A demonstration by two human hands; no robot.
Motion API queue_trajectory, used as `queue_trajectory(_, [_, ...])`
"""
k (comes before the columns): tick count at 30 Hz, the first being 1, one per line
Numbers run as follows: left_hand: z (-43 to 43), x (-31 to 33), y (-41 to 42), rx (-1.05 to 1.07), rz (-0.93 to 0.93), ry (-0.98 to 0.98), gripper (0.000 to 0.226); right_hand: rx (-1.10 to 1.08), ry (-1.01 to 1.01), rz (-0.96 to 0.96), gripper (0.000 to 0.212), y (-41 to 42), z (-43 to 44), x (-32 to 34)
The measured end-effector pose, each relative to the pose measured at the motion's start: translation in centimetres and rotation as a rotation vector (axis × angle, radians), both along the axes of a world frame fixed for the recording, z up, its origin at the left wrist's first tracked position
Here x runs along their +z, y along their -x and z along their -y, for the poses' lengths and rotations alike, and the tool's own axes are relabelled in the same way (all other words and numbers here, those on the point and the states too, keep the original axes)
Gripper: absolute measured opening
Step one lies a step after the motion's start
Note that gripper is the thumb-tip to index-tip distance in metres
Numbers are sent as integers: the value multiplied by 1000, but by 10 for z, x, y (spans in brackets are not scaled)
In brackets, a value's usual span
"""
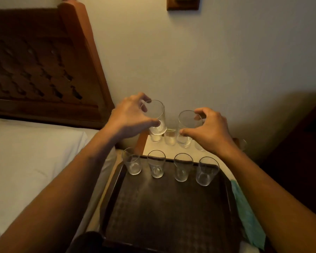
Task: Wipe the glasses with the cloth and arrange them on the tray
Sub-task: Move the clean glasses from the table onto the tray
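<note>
Grips match: the left hand point(133, 115) curls its fingers round the rim of one glass point(158, 123), and the right hand point(208, 128) round a second glass point(187, 128), both upright. The tray point(164, 207) lies below and bodyward of both hands, with a row of four glasses point(182, 168) along its far edge. The cloth point(248, 212) lies under the right forearm, nearer that hand.

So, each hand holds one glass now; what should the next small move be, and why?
Probably lower the glass in the right hand onto the bare tray, nearer than the four glasses. That frees it for the cloth beside the tray, which neither hand holds; the left hand grips another glass.
</note>
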State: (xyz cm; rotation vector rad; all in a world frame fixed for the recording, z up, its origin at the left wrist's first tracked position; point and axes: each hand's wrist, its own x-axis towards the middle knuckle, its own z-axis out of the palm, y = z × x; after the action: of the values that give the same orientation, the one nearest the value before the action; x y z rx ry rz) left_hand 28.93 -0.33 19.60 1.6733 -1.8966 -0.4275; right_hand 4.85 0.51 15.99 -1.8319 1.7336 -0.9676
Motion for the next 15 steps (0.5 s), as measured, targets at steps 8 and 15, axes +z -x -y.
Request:
queue_trajectory(8, [-96, -45, -52, 90, 24, -73, 76, 173, -119, 44, 91, -66, -64, -46])
queue_trajectory(15, [-112, -122, -71, 111, 31, -270, 74, 209, -231, -5, 86, -90, -91, -112])
